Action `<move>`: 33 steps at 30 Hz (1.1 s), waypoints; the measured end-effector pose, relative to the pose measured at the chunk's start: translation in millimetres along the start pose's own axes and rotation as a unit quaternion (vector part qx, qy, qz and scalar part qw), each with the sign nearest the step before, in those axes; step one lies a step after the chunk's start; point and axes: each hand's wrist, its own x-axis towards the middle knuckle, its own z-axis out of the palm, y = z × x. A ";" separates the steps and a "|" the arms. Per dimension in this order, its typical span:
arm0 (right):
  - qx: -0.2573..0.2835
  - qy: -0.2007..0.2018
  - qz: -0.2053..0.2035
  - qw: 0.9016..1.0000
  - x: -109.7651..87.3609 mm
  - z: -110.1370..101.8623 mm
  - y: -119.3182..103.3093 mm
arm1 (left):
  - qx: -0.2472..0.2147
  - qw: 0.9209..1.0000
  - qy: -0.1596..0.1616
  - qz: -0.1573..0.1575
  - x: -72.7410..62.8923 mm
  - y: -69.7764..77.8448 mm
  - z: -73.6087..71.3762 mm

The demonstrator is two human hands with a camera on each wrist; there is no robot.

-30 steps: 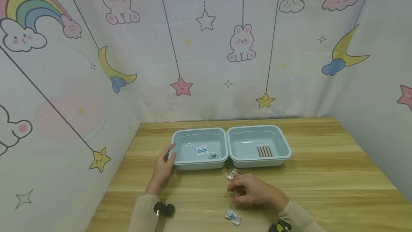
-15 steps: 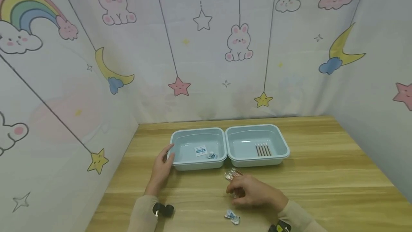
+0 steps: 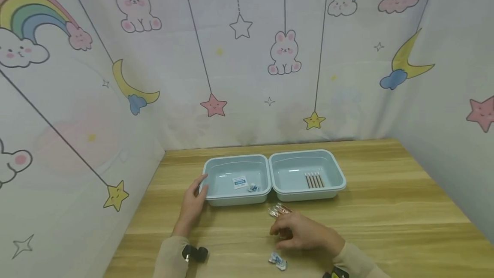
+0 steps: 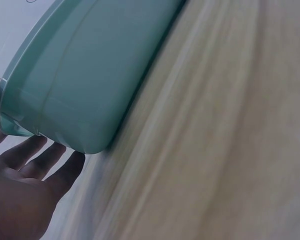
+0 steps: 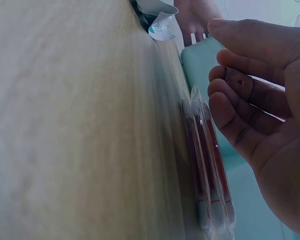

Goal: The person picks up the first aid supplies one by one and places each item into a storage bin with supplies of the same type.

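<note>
My left hand [image 3: 194, 203] grips the left end of a pale blue plastic tray [image 3: 235, 201], thumb over the rim and fingers [image 4: 65, 175] against the outer wall. Inside lie a white and blue printed packet [image 3: 239, 182] and a small crumpled wrapper [image 3: 253, 188]. Loosely curled, my right hand [image 3: 306, 231] hovers low over the table with nothing between thumb and fingers; a brown adhesive bandage [image 5: 238, 83] wraps one finger. Beside it is a clear-wrapped bundle of cotton swabs [image 5: 210, 160] with reddish-brown sticks, partly hidden by the hand in the head view.
A second pale blue tray [image 3: 308, 196] stands against the first on its right, holding a row of cotton swabs [image 3: 314, 180]. Another crumpled wrapper [image 3: 278, 261] lies on the wooden table [image 3: 405, 218] near the front. A printed curtain [image 3: 247, 76] encloses the back and sides.
The head view has shifted slightly, so everything sits a little further left in it. Both hands keep nearly the same place over the table.
</note>
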 end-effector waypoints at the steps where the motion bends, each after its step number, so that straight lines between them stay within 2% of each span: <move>1: 0.000 -0.001 -0.001 1.000 0.2 0.1 -0.5 | 0.000 1.000 0.000 0.000 -0.2 0.6 -0.2; 13: -0.006 -0.010 -0.007 1.000 -0.3 3.4 -3.6 | -0.005 1.000 0.005 0.002 -2.4 4.1 -0.3; 26: 0.000 -0.025 0.008 1.000 -1.1 5.1 -3.4 | -0.012 1.000 0.001 0.004 -2.6 4.8 0.3; 33: -0.025 -0.028 0.011 0.999 -2.7 6.6 -2.8 | -0.024 1.000 -0.005 0.007 -3.0 1.8 0.2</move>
